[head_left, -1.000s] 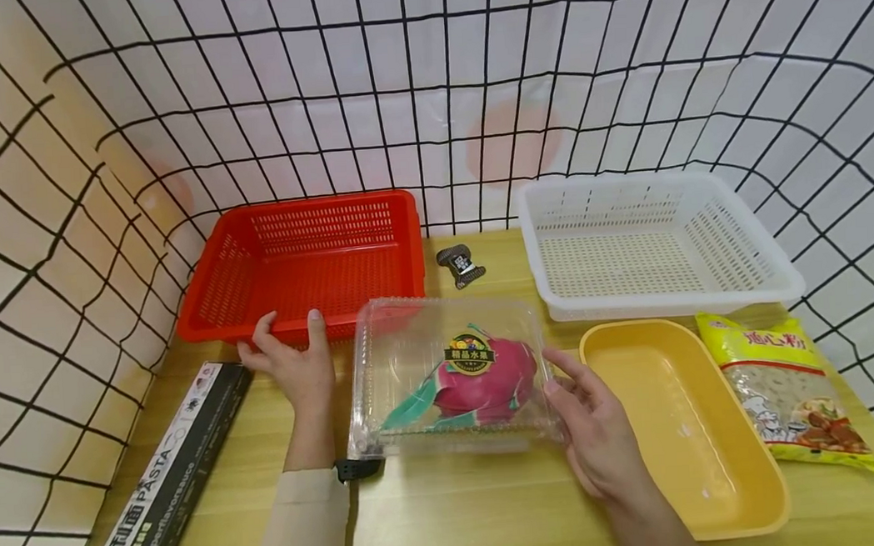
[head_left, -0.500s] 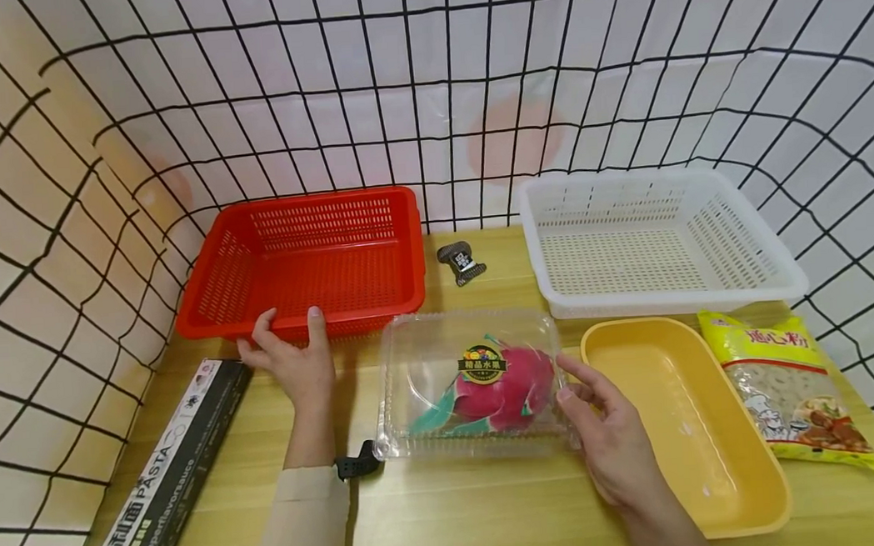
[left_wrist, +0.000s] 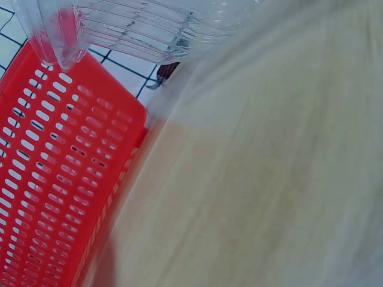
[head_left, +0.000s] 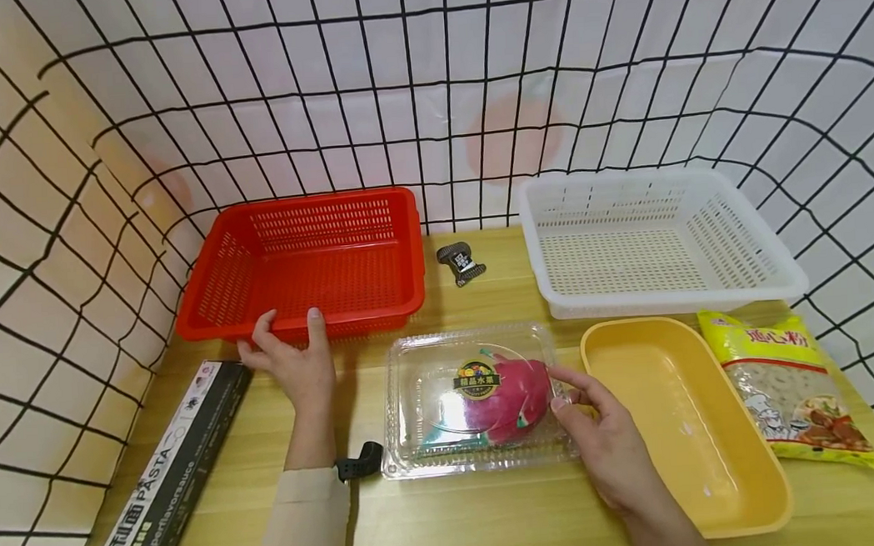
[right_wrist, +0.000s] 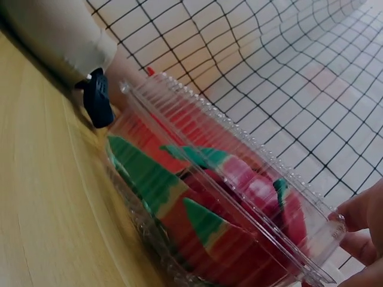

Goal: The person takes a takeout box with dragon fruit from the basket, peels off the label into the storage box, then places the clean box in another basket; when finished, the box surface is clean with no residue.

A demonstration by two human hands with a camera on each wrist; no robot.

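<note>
Table of pale wood (head_left: 460,526) bears red perforated plastic basket (head_left: 317,280), left hand (head_left: 298,369) touching its near rim perhaps for steadiness, grip unclear; nearer, on or just above wood, clear lidded plastic box (head_left: 437,402) encloses crimson, green-leafed fruit (head_left: 521,400), right hand (head_left: 606,438) pinching box's right edge, seemingly for control: one red basket, one box, one fruit.

- Five-to-six o'clock from the centre of the head view: a black and gold label (head_left: 477,381) on the clear plastic box (head_left: 449,414) reads "精品水果"; its smaller line is too fine to read.
- Eight o'clock: the long carton (head_left: 168,481) shows "PASTA" and "意大利面" on its white face, with "pepperflavorsauce" along the black one, the start of that line cut off.
- Four o'clock: the yellow bag (head_left: 790,393) carries "通心粉" in red.
- Near centre: the small dark packet (head_left: 461,263) bears white characters, too small to read.
</note>
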